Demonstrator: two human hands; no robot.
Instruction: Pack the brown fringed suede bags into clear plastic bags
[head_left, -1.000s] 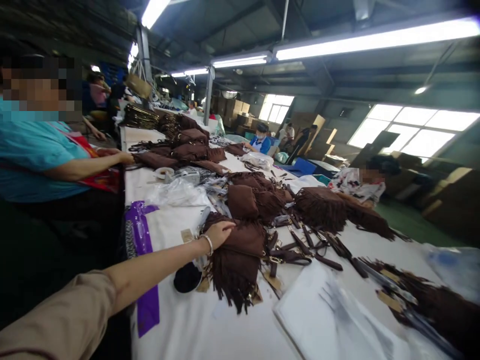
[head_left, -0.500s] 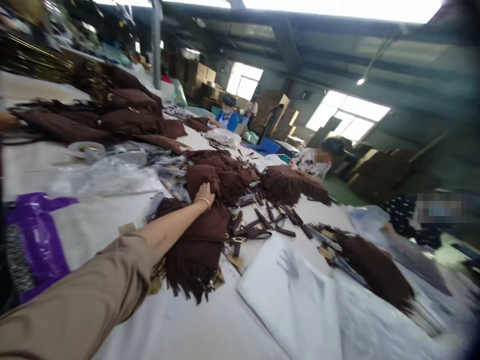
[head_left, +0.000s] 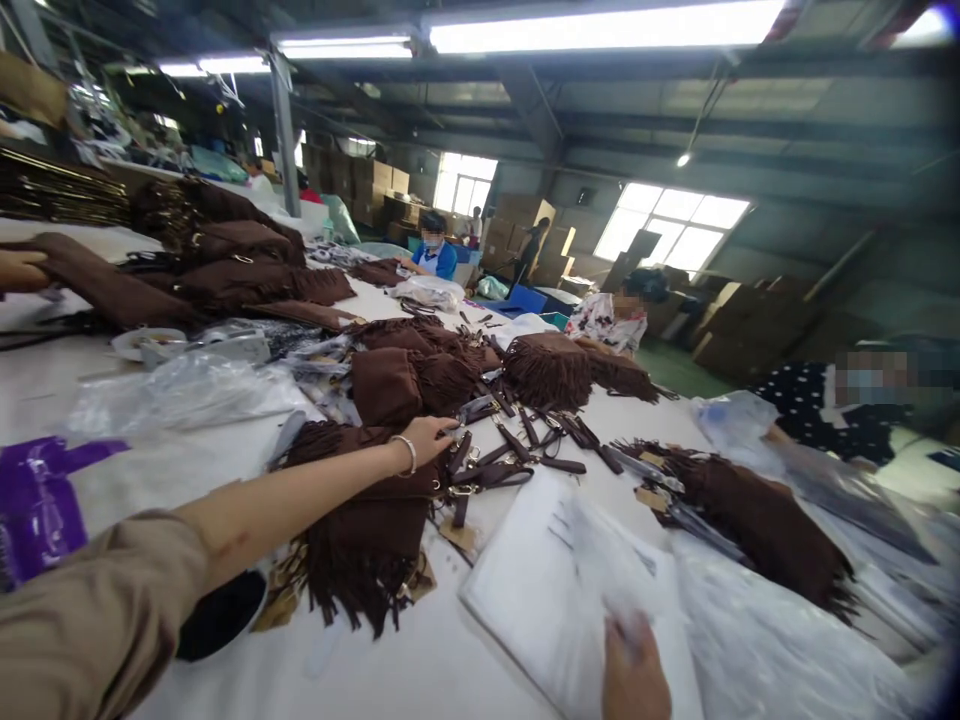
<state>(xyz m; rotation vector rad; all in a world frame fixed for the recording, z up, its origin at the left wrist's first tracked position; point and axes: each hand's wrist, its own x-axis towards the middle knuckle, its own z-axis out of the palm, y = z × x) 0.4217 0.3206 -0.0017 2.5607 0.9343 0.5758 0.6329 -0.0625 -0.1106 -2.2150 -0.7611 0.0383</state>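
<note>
Two bare hands are observed. The left hand (head_left: 427,440) is extended at a dark-brown soft fringed bag (head_left: 386,530), lying toward seven o'clock from it; dark-brown straps with gold-coloured metal clips (head_left: 513,440) are scattered toward three o'clock. The right hand (head_left: 634,665) is seen blurred at five o'clock, over flat, whitish plastic sheets (head_left: 525,590). Whether either hand is grasping anything cannot be told.

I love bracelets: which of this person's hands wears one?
The left hand, beside brown straps: it wears a pale bracelet. The right hand, over white plastic, shows none.
</note>
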